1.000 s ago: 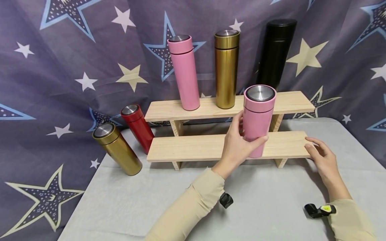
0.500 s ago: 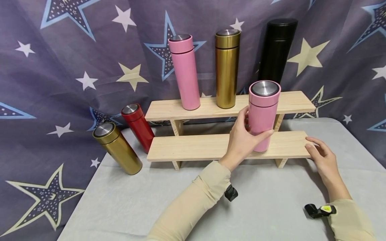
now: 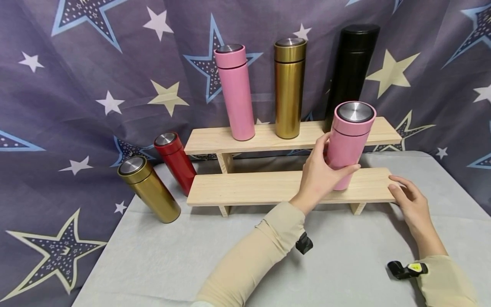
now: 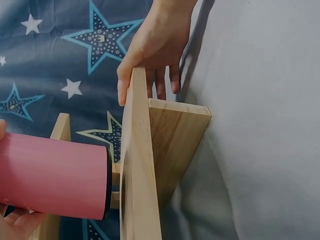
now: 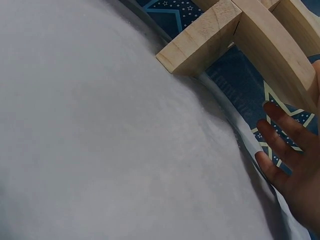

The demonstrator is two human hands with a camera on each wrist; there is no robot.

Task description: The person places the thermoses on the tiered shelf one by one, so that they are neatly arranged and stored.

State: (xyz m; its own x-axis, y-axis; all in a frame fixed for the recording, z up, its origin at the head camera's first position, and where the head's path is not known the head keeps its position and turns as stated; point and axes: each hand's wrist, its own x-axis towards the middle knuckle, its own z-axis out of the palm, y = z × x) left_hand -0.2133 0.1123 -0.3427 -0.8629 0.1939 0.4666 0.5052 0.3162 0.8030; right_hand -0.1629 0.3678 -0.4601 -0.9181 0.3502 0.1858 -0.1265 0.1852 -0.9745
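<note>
In the head view my left hand [image 3: 320, 175] grips a short pink thermos [image 3: 350, 140] with a steel-topped lid, thumb across its front. In the left wrist view the dark base of this pink thermos [image 4: 60, 175] is a small gap above the lower board of the wooden shelf [image 4: 140, 175]. My right hand [image 3: 414, 204] holds the right end of that lower board [image 3: 245, 187], thumb and index finger at its top edge. Its other fingers [image 5: 282, 137] extend below the board in the right wrist view.
On the upper board [image 3: 207, 140] stand a tall pink thermos [image 3: 235, 98], a tall gold thermos [image 3: 288, 94] and a tall black thermos [image 3: 350, 72]. A red thermos [image 3: 176, 164] and a shorter gold thermos [image 3: 151, 192] stand left of the shelf on the grey tablecloth [image 3: 153, 264]. A star-patterned curtain [image 3: 76, 111] hangs behind.
My left hand has carried the short pink thermos rightward and slightly up over the lower board; it now overlaps the black thermos's lower part. The right hand stays at the board's end.
</note>
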